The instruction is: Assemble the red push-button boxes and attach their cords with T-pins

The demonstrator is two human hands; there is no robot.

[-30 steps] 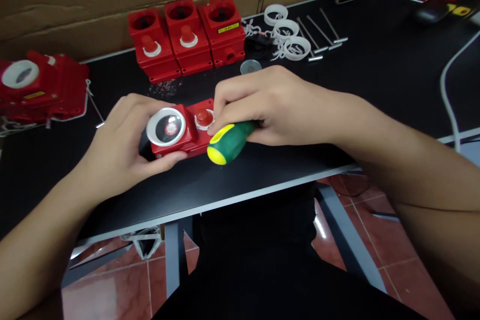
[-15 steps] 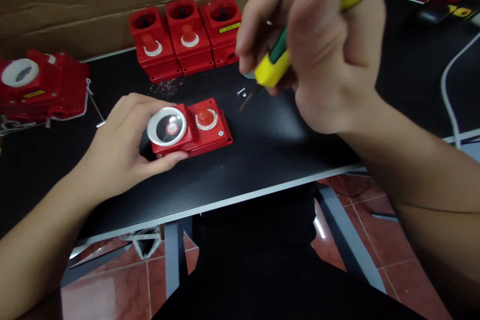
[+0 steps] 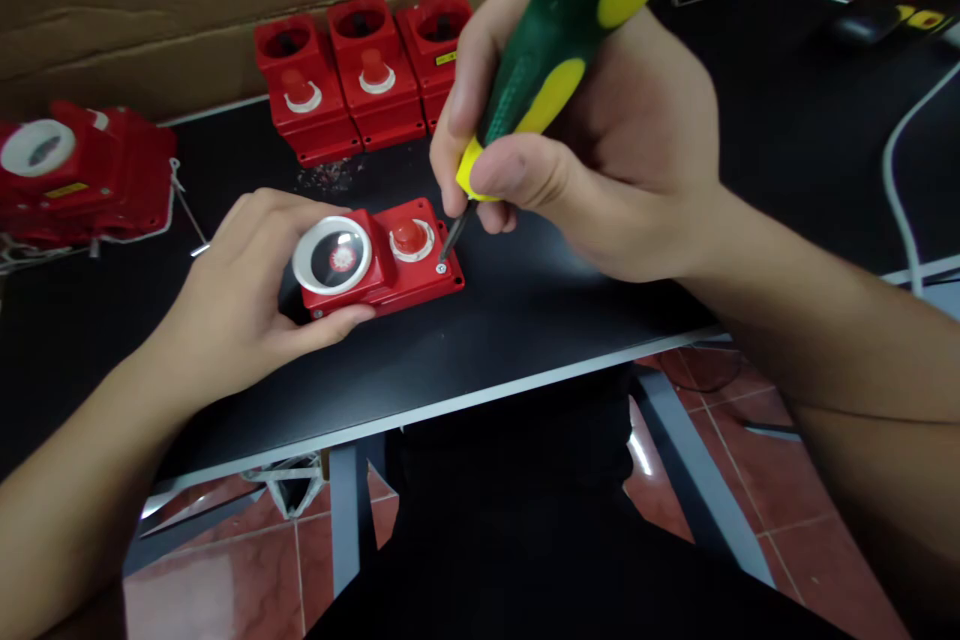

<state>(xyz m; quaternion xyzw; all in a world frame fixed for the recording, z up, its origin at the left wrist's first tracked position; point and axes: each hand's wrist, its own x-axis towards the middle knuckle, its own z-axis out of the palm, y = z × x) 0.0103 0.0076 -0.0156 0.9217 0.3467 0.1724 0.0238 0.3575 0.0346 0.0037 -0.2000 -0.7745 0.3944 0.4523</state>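
My left hand (image 3: 255, 270) is wrapped round the left end of a red device housing (image 3: 382, 270), which lies on the black table. This housing has a white ring (image 3: 332, 254) around a dark round window and a red knob (image 3: 409, 236) in a white collar. A screw head (image 3: 441, 268) shows at its right corner. In my right hand (image 3: 600, 140) a green and yellow screwdriver (image 3: 540, 60) is gripped, tilted, its handle up to the right. The dark tip is at or just above that screw; contact cannot be made out.
Behind stand three similar red housings (image 3: 375, 70) in a row, with small debris (image 3: 330, 175) in front. More red devices (image 3: 90, 170) with a metal rod (image 3: 191, 215) are at the left. A white cable (image 3: 896, 170) runs down the right side. The table's pale edge (image 3: 450, 401) is near me.
My right hand has brought the screwdriver down and left, from above the table to the screw on the red housing. My left hand and the housing stay almost still.
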